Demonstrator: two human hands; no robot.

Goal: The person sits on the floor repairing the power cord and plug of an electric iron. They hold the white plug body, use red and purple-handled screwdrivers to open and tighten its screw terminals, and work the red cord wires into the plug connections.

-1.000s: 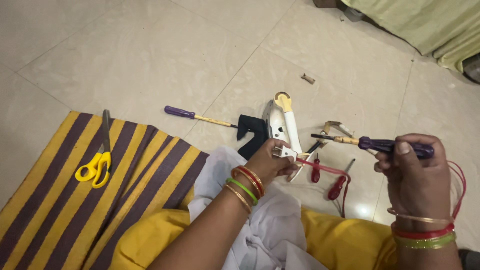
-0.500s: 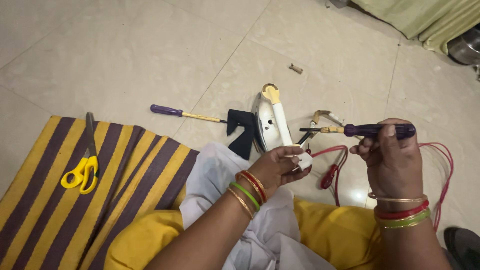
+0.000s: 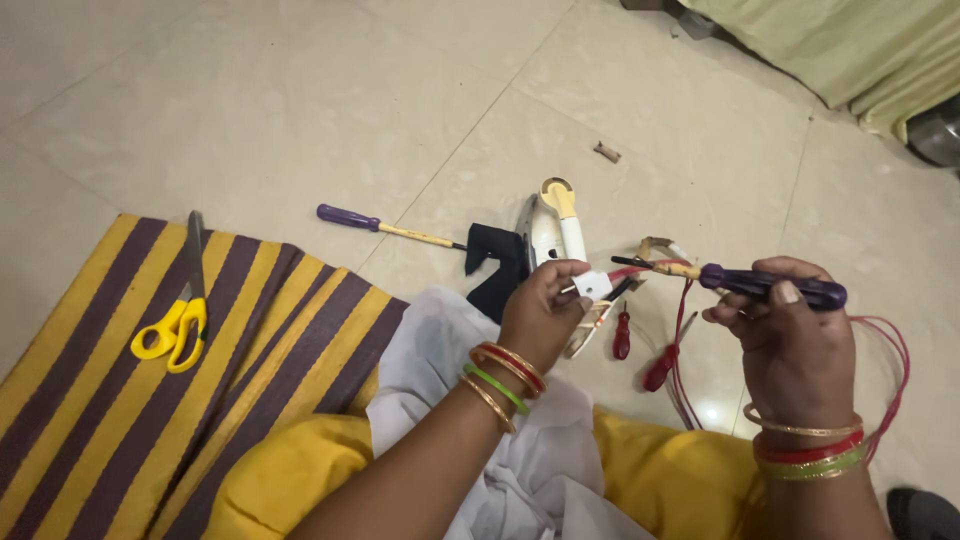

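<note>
Since earlier: right hand [image 3: 795, 330] with purple-handled screwdriver [image 3: 745, 283] drawn nearer left hand [image 3: 540, 315]. Left grip pinches small white plug [image 3: 592, 285]; right grip closed around screwdriver. Iron [image 3: 545, 230], yellow scissors [image 3: 180, 325] on floor.

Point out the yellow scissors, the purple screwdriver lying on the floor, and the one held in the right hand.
yellow scissors [image 3: 172, 328], head view, on the yellow handles.
purple screwdriver on the floor [image 3: 345, 215], head view, on its purple handle.
held purple screwdriver [image 3: 770, 287], head view, on its handle.
</note>
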